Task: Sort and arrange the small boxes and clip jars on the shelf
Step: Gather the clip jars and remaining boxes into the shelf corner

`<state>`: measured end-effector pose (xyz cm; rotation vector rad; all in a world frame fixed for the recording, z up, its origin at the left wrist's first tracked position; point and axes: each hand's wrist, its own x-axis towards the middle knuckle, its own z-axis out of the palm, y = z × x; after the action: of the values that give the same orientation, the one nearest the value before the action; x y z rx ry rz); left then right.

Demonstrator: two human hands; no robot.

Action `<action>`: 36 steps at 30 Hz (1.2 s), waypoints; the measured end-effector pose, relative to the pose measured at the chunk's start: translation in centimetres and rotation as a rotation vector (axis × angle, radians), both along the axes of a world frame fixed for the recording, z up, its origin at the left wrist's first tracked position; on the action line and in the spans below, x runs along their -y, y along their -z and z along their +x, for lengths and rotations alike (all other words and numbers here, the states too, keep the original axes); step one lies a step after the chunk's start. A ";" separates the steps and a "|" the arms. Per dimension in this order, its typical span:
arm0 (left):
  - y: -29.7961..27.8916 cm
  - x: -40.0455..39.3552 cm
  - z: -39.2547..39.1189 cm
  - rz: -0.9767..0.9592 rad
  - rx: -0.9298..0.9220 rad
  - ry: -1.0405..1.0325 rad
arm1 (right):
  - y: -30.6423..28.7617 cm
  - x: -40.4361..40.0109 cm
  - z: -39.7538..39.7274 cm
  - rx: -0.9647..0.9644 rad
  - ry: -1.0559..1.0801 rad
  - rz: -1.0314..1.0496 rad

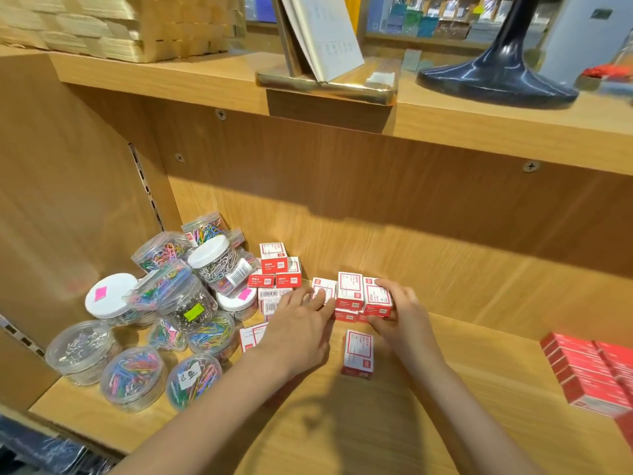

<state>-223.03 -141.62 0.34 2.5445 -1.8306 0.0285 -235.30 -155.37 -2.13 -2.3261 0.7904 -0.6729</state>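
My left hand (301,329) lies flat with straight fingers, the fingertips touching the leftmost box (324,290) of a small cluster of red-and-white boxes (350,294) on the wooden shelf (411,423). My right hand (399,315) curls round the rightmost box (376,298) of that cluster, thumb at the near side and fingers over the top. The cluster sits between my 2 hands, with 3 boxes standing side by side on top and at least 2 more lying under them.

Just near of my right hand, 1 single box (358,353) lies alone on the shelf, apart from the cluster. Under my left wrist another box (251,335) shows only its left part. Beyond my left hand a second pile of boxes (278,269) stands against the back panel, stacked unevenly, with barcoded boxes (269,299) below it.

Left of my left hand the clip jars (178,303) crowd together, some upright, some tipped over onto others. Most hold coloured paper clips; a few hold silver ones. One near jar (193,380) lies on its side with a white handwritten label. A white-lidded jar (109,298) carries a pink sticker.

Far to the right of my right hand, a block of red packs (596,371) rests at the shelf's edge. Above my hands, the upper shelf carries a dark lamp base (496,77) and an open book (325,39).
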 end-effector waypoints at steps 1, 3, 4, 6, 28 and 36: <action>0.0 0.3 -0.3 0.015 -0.018 0.016 | 0.0 0.2 -0.6 -0.008 0.011 -0.002; -0.2 1.1 -1.0 0.047 -0.054 0.048 | -0.1 0.6 -2.0 0.001 0.035 0.000; -0.3 1.6 -1.3 0.052 -0.068 0.066 | -0.2 0.8 -2.6 0.003 0.050 0.006; -0.2 2.3 -1.8 0.054 -0.106 0.092 | -0.4 1.1 -3.5 -0.005 0.065 0.016; -1.1 -7.8 1.9 0.123 -0.084 -0.151 | -3.1 -2.3 1.0 -0.072 -0.164 -0.324; -0.8 -9.3 1.4 0.112 -0.063 -0.086 | -1.4 -1.9 1.9 -0.125 -0.061 -0.488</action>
<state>-221.62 -132.31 1.11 2.6636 -1.7476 -0.1559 -233.41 -153.50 -0.71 -2.8430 0.6591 -0.7658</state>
